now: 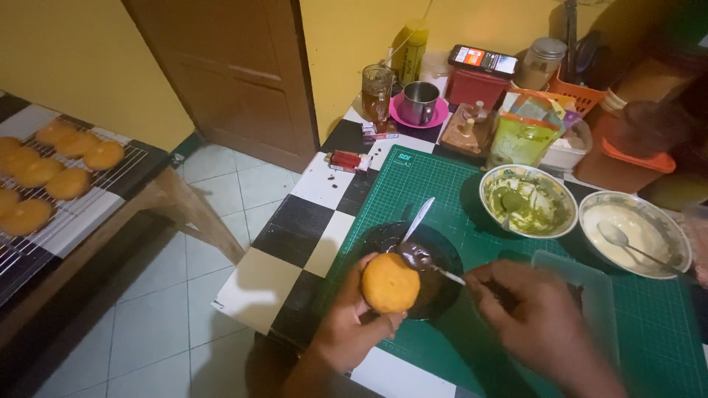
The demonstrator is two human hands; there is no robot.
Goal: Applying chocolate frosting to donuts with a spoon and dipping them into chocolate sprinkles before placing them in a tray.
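Observation:
My left hand [348, 324] holds a round golden bun [390, 283] over the near rim of a dark bowl of chocolate glaze [447, 252]. My right hand [537, 318] grips the handle of a spoon [435, 267]; its chocolate-coated tip sits just above the bun. A second utensil [419, 219] leans in the dark bowl. Both hands are above a green cutting mat [435, 188].
A bowl of green glaze [528, 200] and a bowl of white glaze [634, 232], each with a spoon, stand at right. A clear plastic lid [586, 284] lies near my right hand. Cups, jars and baskets crowd the back. Several buns cool on a wire rack [51, 173] at left.

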